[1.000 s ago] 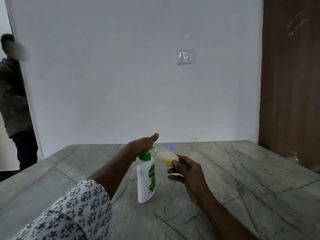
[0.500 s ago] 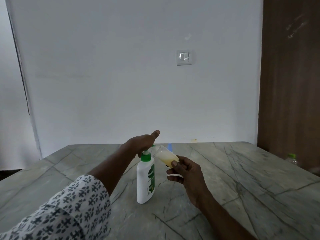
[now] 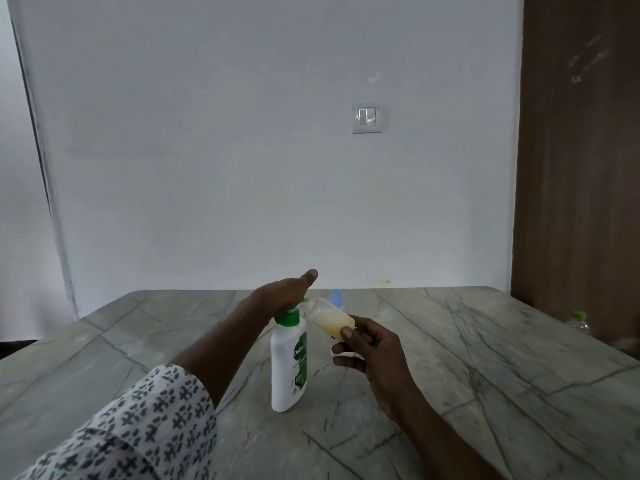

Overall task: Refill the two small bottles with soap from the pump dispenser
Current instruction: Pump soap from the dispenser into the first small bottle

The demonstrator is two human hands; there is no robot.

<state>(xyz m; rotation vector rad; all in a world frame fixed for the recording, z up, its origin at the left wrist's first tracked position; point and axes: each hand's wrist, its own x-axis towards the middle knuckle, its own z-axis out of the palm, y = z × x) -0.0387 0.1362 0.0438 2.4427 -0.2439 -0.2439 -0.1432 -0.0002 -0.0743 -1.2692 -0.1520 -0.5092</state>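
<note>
Nearest the camera, bottom left, a white sleeve (image 3: 138,427) w/ dark print covers the left forearm. On the grey veined table (image 3: 485,375) just past it, the pump dispenser (image 3: 289,362) stands upright: white body, green collar. Its green label reads "Dettol" vertically; the smaller print is too small to read.

The left hand (image 3: 280,294) lies palm-down on the pump head, loose, thumb straight & pointing away, not wrapped round the neck.

The right hand (image 3: 367,344) is off the table, just right of the dispenser. Thumb & fingers pinch the base of a small bottle (image 3: 330,318), clear, tilted, mouth up against the pump spout, pale yellow soap inside. A small white bit sits under its lower fingers; can't tell what it is.

Just behind the hands sth blue (image 3: 336,296) shows, blurred.

At the far right edge is a clear bottle w/ a green cap (image 3: 578,320). Beyond are a white wall w/ a switch plate (image 3: 367,118) and a brown wood panel (image 3: 581,150) on the right.
</note>
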